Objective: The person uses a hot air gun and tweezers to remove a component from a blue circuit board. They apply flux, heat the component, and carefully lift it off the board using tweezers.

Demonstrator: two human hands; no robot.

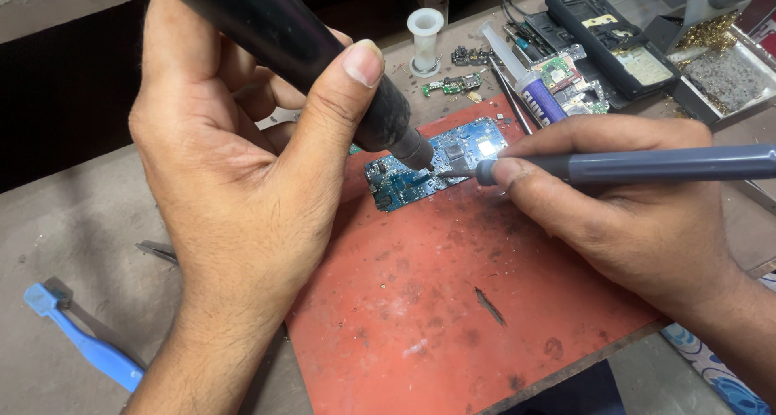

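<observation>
Head view: blue brush [85, 342] lower left, glue tube [529, 84] upper right; left hand [242, 172] grasping black nozzle tool [323, 67], right hand [638, 213] grasping grey tweezers [647, 166], meeting over blue circuit board [432, 166] on red mat [453, 302].

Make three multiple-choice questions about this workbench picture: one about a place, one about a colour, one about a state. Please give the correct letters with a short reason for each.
1. Where does the blue circuit board lie?
A. on the red mat
B. inside the metal tray
C. in the person's palm

2. What colour is the brush at the lower left?
A. green
B. blue
C. white

3. What is the state of the right hand?
A. open and empty
B. resting flat on the mat
C. closed around a grey pen-shaped tool

Answers:
1. A, the board rests on the mat's upper part, under both tool tips.
2. B, its handle and head are light blue against the grey bench.
3. C, the fingers grip the grey tool near its tip, while the left hand holds a black thick-barrelled tool.
</observation>
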